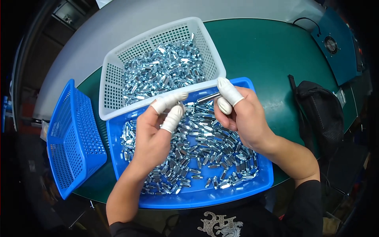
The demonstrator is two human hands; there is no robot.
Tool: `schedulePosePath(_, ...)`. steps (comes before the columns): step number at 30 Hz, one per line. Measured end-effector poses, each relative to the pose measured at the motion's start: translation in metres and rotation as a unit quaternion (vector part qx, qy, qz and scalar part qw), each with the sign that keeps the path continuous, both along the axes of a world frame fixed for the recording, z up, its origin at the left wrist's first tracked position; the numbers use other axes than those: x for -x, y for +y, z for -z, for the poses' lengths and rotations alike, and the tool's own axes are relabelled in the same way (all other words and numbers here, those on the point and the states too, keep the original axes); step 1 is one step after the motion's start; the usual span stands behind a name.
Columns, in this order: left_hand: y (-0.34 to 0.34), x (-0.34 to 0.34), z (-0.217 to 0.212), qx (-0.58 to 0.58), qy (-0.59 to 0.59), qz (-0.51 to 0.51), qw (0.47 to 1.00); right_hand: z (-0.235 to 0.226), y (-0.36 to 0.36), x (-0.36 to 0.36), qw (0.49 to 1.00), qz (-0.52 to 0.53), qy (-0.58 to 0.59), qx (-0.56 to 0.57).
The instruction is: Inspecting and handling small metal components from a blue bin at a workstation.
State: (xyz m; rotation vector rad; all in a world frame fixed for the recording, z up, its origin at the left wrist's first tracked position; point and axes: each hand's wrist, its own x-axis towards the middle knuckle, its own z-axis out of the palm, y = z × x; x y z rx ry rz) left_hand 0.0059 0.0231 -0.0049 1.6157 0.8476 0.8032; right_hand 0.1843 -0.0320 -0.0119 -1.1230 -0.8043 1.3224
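Note:
My left hand [152, 136], with white finger cots on thumb and forefinger, pinches a small shiny metal part [181, 104] mostly hidden by the fingertips. Opposite it, my right hand [246, 114], also in white finger cots, grips a dark, smooth metal rod [208, 98] that points left toward the other hand. Both hands hover over a blue tray [177, 203] strewn with silver hexagonal standoffs [221, 162] that have narrow ends. Behind it, a white perforated basket [219, 65] holds a heap of similar standoffs [162, 71].
At the left, a blue perforated basket [90, 130] stands tipped on its side. A black bag [321, 110] lies at the right of the green tabletop [260, 51]. Far right is a teal box [337, 45] with a fan grille and a cable.

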Motion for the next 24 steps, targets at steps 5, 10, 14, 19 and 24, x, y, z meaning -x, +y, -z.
schedulePosePath(5,0.002,0.006,-0.001,0.105,-0.089,-0.028,0.990,-0.001,-0.005,0.005,0.995,0.005,-0.092,-0.048)
schedulePosePath(10,-0.009,0.002,-0.003,0.136,-0.159,-0.014,0.978,0.000,-0.007,0.008,0.994,-0.010,-0.091,-0.062)
schedulePosePath(14,-0.012,0.002,-0.003,0.083,-0.074,0.007,0.994,-0.001,-0.008,0.012,0.991,0.025,-0.097,-0.083)
schedulePosePath(19,-0.013,0.005,0.003,-0.129,-0.012,0.042,0.991,0.000,-0.010,0.013,0.985,-0.046,-0.135,-0.095)
schedulePosePath(24,-0.007,-0.002,0.002,-0.388,0.046,0.028,0.920,-0.009,-0.005,0.007,0.986,-0.136,-0.075,0.061)
